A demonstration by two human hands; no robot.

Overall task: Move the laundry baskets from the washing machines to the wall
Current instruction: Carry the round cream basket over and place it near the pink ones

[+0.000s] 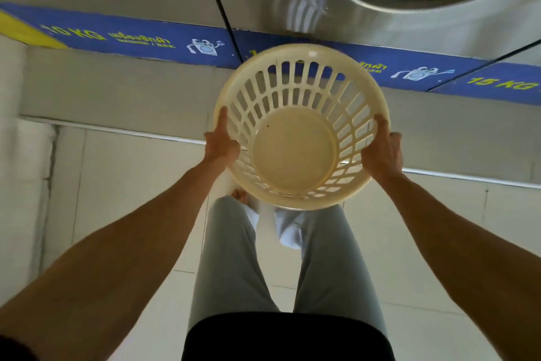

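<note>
Round cream slotted plastic laundry basket [295,152]: empty, held in the air above the pale tiled floor [123,185], just before the steel-fronted washing machines [322,3] with their blue label strip [140,38]. Left hand [221,145] grips its left rim, right hand [382,151] its right rim.

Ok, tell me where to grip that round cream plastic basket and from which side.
Grip the round cream plastic basket by its rolled rim, one hand on each side, as the left hand and right hand do now. It is wide, round and empty; opposite holds keep it level.
</note>
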